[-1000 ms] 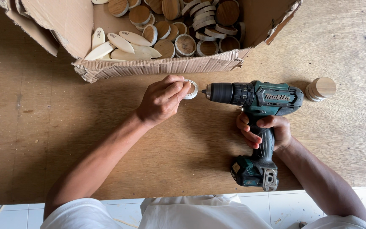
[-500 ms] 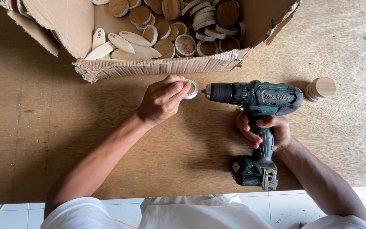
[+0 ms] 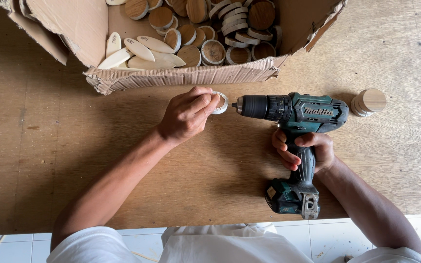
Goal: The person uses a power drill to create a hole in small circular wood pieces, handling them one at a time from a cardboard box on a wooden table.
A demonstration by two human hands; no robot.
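My left hand (image 3: 187, 115) pinches a small round wooden disc (image 3: 220, 103) on edge against the tip of a teal and black cordless drill (image 3: 292, 141). The drill lies sideways over the wooden table (image 3: 49, 160), its chuck pointing left at the disc. My right hand (image 3: 304, 148) wraps around the drill's handle, with the battery base toward me.
A torn cardboard box (image 3: 181, 75) at the far edge holds several round wooden discs (image 3: 230, 29) and pale oval wooden pieces (image 3: 140, 51). A short stack of wooden discs (image 3: 368, 102) stands on the table right of the drill.
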